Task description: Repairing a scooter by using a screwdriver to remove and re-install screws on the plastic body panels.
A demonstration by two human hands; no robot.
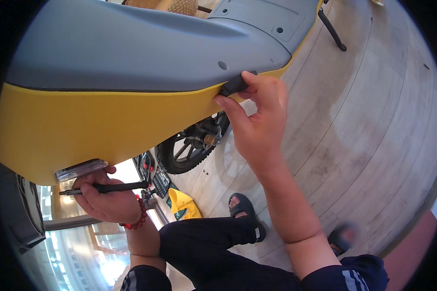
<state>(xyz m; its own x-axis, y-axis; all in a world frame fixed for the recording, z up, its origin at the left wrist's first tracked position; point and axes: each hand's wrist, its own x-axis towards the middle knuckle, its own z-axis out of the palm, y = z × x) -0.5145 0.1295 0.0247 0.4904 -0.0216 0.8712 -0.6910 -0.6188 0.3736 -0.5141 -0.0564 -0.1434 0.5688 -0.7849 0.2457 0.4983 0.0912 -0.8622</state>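
A scooter-like vehicle spans the upper left, with a grey body panel (131, 53) above a yellow side panel (82, 126). My right hand (262, 116) pinches a small black block-shaped part (234, 85) between thumb and fingers, right at the seam where grey meets yellow. Lower left, my left hand (109, 203) is closed around a slim black screwdriver (124, 186), its thin shaft pointing left. Fingers of that hand also lie against or just under a clear light lens (82, 169) on the yellow panel; whether they touch it is hard to tell.
A black-tyred wheel (172, 157) shows beneath the yellow panel. Beyond my left wrist lie an opened tool case (160, 179) and a yellow cloth-like item (182, 202) on the plank floor (359, 121). A black kickstand-like bar (332, 31) sticks out at the upper right.
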